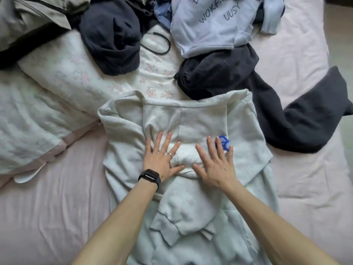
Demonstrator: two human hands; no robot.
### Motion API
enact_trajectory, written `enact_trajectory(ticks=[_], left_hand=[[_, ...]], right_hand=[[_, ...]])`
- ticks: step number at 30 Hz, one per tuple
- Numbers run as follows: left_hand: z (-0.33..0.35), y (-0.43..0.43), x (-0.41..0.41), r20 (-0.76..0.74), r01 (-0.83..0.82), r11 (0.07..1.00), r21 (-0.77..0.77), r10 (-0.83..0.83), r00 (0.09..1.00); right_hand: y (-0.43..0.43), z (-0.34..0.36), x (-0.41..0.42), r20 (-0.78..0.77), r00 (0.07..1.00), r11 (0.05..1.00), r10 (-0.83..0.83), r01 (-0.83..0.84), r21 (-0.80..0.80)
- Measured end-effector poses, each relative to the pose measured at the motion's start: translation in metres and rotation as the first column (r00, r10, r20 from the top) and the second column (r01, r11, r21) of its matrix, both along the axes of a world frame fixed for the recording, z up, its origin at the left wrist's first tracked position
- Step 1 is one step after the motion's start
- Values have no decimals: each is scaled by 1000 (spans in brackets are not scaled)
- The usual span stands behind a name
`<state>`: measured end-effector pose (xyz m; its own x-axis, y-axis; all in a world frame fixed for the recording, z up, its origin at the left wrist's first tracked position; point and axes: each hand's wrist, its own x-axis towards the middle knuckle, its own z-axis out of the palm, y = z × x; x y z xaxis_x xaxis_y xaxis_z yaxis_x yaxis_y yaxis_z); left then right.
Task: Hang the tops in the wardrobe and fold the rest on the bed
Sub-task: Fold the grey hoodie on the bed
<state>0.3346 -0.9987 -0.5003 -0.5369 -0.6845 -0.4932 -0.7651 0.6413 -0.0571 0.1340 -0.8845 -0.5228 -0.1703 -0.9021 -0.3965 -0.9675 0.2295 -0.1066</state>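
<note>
The sweatshirt is pale grey, with a small bright blue print on its right side. The sheet is pale pink. The pillow at left is white with a faint pink flower pattern. Far off lie a navy garment, a light blue top with dark grey lettering, some blue denim and a khaki garment. At right is a charcoal garment. The watch is black and the ring silver.

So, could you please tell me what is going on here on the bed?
A person presses both hands flat on a pale grey sweatshirt spread on the bed: the left hand, a watch at its wrist, and the right hand beside it. Neither grips anything. Further up, a light blue top, a navy garment and a black garment lie unfolded.
</note>
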Motion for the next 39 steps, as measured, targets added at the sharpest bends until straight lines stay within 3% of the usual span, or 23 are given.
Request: enact_trajectory(ticks=[3, 5, 8, 12, 16, 20, 23, 27, 33, 35, 39], left_hand=[[9, 21, 12, -247, 65, 997, -30, -70, 966], [9, 41, 26, -204, 130, 991, 36, -120, 972], [5, 66, 28, -57, 19, 994, 110, -13, 998], [26, 92, -9, -78, -95, 991, 94, 102, 992], [50, 141, -44, -185, -101, 977, 186, 135, 973], [63, 205, -94, -152, -162, 924, 345, 226, 962], [62, 250, -151, -43, -348, 838, 421, 401, 915], [54, 275, -210, 104, -607, 678, 415, 627, 772], [36, 279, -252, 242, -748, 567, 345, 716, 655], [32, 278, -262, 281, -745, 584, 323, 693, 664], [31, 273, -255, 290, -680, 664, 310, 615, 733]], right_hand=[[17, 13, -2, 16, 1000, 997, -22, 23, -78], [44, 18, -8, 23, 1000, 1000, -8, 8, -10], [86, 23, -13, 49, 998, 989, -37, 29, 147], [114, 52, -21, 116, 951, 951, -286, 267, 158], [123, 79, -52, 269, 792, 826, -548, 563, 27], [109, 86, -112, 411, 552, 648, -726, 749, 139], [92, 83, -159, 505, 444, 613, -740, 754, 236], [70, 66, -192, 600, 351, 633, -718, 687, 356], [62, 41, -199, 603, 444, 722, -663, 593, 357], [62, 36, -200, 594, 465, 728, -656, 597, 337], [58, 39, -195, 624, 419, 712, -660, 613, 341]])
